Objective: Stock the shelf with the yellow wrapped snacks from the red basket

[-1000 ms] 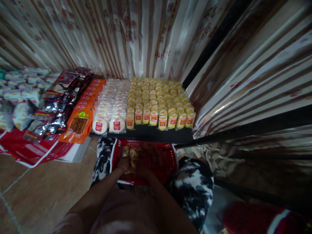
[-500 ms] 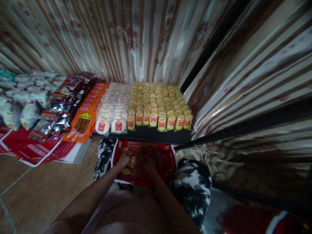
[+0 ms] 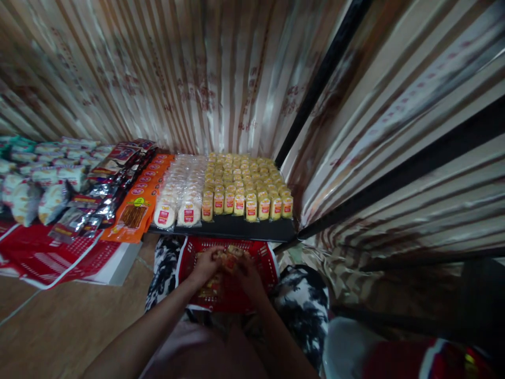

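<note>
A red plastic basket [image 3: 265, 263] rests on my lap between my knees, with small yellow snack packets [image 3: 235, 250] inside it. My left hand [image 3: 205, 265] and my right hand [image 3: 248, 273] are both down in the basket, fingers curled around a bunch of those packets held between them. Just beyond the basket lies a black tray [image 3: 236, 228] carrying rows of the same yellow packets [image 3: 246, 181] with red labels and, on its left side, round white packets [image 3: 182, 189].
Orange snack packs [image 3: 138, 197], dark foil packs [image 3: 100, 189] and pale bags [image 3: 35, 179] lie on a red mesh display [image 3: 47, 255] at the left. Striped curtains hang behind and at the right, with black frame bars. Tiled floor shows at lower left.
My view has tilted up and the display has shifted down and left. Both hands have lifted slightly and drawn together around packets in the basket.
</note>
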The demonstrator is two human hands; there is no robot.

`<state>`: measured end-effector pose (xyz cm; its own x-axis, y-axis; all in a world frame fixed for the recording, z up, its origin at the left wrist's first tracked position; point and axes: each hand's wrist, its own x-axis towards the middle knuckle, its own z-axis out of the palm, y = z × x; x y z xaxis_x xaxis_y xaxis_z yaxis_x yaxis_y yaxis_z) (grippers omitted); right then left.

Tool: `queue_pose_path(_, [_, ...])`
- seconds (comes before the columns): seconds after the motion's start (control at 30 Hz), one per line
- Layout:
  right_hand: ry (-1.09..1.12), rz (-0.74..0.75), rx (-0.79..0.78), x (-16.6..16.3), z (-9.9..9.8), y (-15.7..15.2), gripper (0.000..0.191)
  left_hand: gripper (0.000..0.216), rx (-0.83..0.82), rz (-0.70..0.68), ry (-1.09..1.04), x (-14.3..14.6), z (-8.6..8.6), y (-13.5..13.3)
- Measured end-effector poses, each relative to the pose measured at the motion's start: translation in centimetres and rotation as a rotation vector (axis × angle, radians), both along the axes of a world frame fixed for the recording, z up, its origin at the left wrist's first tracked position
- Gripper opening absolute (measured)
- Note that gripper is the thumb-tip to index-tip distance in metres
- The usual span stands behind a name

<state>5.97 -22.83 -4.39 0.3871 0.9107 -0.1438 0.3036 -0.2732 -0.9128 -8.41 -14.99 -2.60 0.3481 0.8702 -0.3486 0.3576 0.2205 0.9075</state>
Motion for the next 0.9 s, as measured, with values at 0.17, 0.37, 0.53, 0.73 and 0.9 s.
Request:
queue_pose_path(0.17, [-0.132, 0.032, 0.008, 0.5, 2.8, -0.6, 0.019, 0.044, 0.289, -0.060, 0.033, 1.2, 2.5, 0.3])
queue_pose_path(0.37, [-0.268, 0.029, 0.110, 0.7, 5.8, -0.2, 0.024, 0.053, 0.432, -0.111, -0.008, 2.6, 5.3, 0.6])
queue_pose_path(0.53, [-0.344, -0.007, 0.201, 0.8, 8.2, 1.2, 0.021, 0.042, 0.588, -0.108, -0.022, 3.5, 7.6, 2.0])
queue_pose_path(0.73, [-0.388, -0.086, 0.329, 1.2, 9.5, 4.1, 0.027, 0.032, 0.730, -0.097, -0.013, 4.9, 10.3, 4.8])
queue_pose_path(0.9, [-0.401, -0.105, 0.401, 1.5, 8.3, 6.1, 0.034, 0.034, 0.799, -0.077, 0.010, 6.4, 10.2, 6.9])
